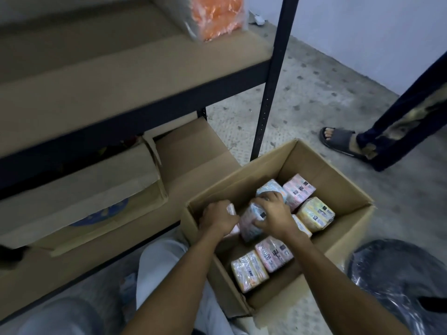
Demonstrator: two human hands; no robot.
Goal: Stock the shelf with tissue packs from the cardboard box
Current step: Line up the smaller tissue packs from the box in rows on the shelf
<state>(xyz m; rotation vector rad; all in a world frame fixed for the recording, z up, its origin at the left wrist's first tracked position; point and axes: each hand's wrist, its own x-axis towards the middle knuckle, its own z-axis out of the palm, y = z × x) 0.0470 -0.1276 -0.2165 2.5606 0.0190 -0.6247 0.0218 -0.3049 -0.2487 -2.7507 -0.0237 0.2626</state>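
Observation:
An open cardboard box (pixel 343 240) stands on the floor right of the shelf and holds several tissue packs in pink, yellow and blue wrappers. My left hand (pixel 219 217) reaches into the box's left side and grips a pink pack (pixel 231 210) against the wall. Over the middle, my right hand (pixel 273 213) grips a blue and pink pack (pixel 251 222). Loose packs lie near me, a yellow one (pixel 249 270) and a pink one (pixel 274 253), with more at the far side (pixel 315 213). The brown shelf board (pixel 121 76) is up at the left.
An orange wrapped bundle (pixel 217 16) sits at the shelf's right end by a dark upright post (pixel 271 78). Flattened and open cartons (pixel 96 189) fill the space under the shelf. Another person's sandalled foot (pixel 338 141) stands at the right. A black plastic bag (pixel 399 284) lies beside the box.

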